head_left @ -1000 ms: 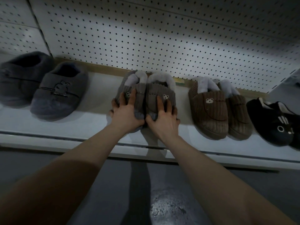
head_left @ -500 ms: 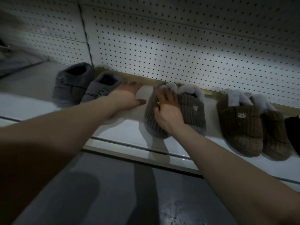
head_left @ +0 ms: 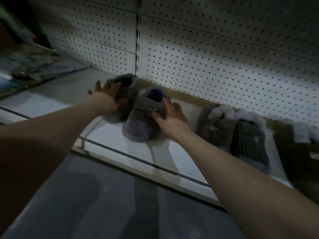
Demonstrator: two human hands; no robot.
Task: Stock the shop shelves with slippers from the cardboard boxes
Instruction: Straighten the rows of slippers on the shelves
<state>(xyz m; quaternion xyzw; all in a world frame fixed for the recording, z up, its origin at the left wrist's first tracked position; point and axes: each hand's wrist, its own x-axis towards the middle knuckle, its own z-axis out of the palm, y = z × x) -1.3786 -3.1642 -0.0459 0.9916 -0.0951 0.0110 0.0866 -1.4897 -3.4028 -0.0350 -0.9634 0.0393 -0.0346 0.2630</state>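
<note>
Both hands are shifting left off the ribbed pair point(head_left: 231, 135) to the blue-grey slippers point(head_left: 138, 116) on the shelf point(head_left: 120, 152): left hand point(head_left: 107, 99) cupping the far one, right hand point(head_left: 170, 116) gripping the near one. Best squeezing them together evenly, toes forward.

Soft cloth slippers on a smooth painted shelf

The two grey slippers point(head_left: 138, 116) look plush, with fuzzy toes and furry collars; the ribbed grey pair point(head_left: 233, 135) is corduroy-like knit with fleecy white lining. The shelf point(head_left: 120, 144) is smooth, faintly glossy white, its back a matt perforated pegboard point(head_left: 207, 54). The floor point(head_left: 103, 204) is dull grey, slightly sheened.
</note>
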